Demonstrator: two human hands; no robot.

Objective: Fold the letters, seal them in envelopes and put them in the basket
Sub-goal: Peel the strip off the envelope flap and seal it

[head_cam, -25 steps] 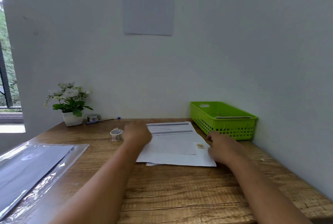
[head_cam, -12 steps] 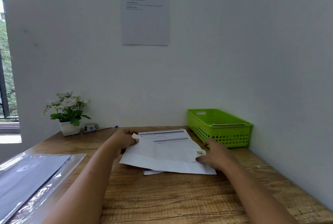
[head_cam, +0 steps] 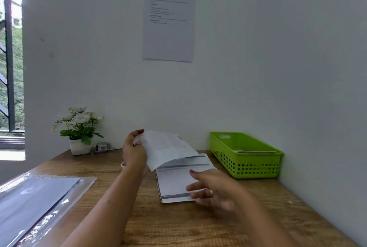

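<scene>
The left hand (head_cam: 135, 153) grips the envelope (head_cam: 168, 147) by its left end, thumb in front and fingers curled behind, and holds it lifted and tilted at the centre of the frame. Its lower edge hangs over the far end of the letter (head_cam: 176, 181). That is probably to get the envelope out of the way so the sheet underneath is free for folding. The letter lies flat and unfolded on the table (head_cam: 178, 225) just below centre, printed side up, with its long side running away from the viewer. The right hand (head_cam: 216, 189) is over the letter's lower right part. It is blurred, but its fingers look stretched out and spread rather than curled, and it holds nothing. Whether they press the sheet or only hover above it I cannot tell. It seems placed to pin or take up the near edge for a first fold. The green basket (head_cam: 256, 169) stands at the right of the frame against the wall, within reach of the right hand. A flat pale item lies inside, with only its edge showing over the rim, and it may be a finished envelope. At lower left a clear sleeve (head_cam: 65, 205) holds a dark sheet. A plant (head_cam: 79, 127) and a roll of tape (head_cam: 102, 146) stand at the back left, the tape likely for sealing.
</scene>
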